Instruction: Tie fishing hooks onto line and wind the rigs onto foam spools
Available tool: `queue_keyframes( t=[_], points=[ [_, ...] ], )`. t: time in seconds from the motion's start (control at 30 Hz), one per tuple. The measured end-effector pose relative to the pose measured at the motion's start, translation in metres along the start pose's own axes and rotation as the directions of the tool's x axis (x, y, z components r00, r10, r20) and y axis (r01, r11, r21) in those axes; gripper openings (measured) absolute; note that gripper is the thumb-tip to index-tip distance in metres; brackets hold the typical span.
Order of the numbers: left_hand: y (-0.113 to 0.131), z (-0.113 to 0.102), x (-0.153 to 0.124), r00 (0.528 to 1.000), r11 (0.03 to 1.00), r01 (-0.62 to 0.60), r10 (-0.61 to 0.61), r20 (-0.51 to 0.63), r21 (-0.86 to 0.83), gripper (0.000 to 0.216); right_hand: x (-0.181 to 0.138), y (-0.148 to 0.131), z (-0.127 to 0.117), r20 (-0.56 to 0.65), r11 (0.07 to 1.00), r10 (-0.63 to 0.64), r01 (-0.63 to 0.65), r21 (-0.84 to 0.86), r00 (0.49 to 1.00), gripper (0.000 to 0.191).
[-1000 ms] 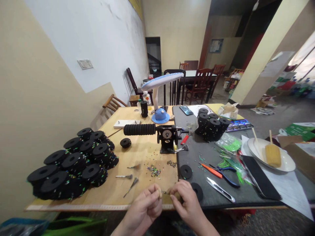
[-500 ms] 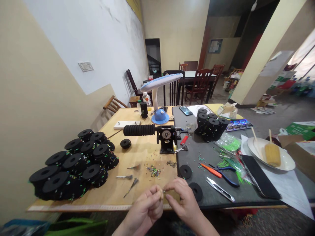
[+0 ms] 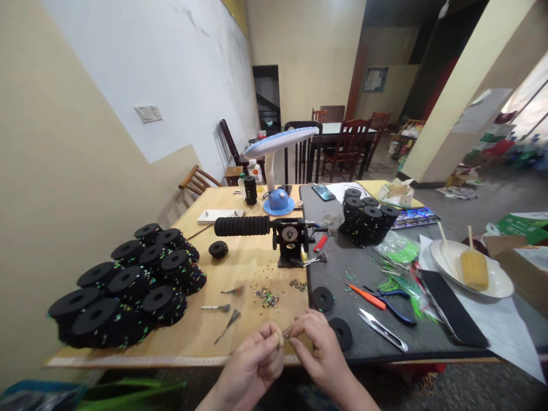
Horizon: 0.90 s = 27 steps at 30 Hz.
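right hand pinches a tiny bit, just right of the clenched left hand. its long axis and what, if anything, the left grasps i cannot tell.

Left fingers curled beside right fingers

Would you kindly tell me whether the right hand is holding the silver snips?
No, the silver snips lie on the dark mat, to the right of the right hand and apart from it.
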<state>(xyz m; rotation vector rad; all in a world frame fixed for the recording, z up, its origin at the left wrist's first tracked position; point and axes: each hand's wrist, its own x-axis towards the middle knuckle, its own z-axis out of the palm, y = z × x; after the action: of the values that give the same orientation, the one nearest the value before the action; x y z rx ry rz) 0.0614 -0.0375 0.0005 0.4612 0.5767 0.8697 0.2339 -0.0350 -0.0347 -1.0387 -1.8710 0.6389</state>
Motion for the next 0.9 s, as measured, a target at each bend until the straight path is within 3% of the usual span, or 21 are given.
queue_keyframes(
  t=[0.9],
  points=[
    [-0.0025, 0.0012, 0.0018, 1.0, 0.999, 0.012, -0.012, -0.016, -0.045, 0.034, 0.002, -0.0021, 0.0043, -0.032, 1.0, 0.02, -0.02, 0.024, 0.999, 0.012]
  ],
)
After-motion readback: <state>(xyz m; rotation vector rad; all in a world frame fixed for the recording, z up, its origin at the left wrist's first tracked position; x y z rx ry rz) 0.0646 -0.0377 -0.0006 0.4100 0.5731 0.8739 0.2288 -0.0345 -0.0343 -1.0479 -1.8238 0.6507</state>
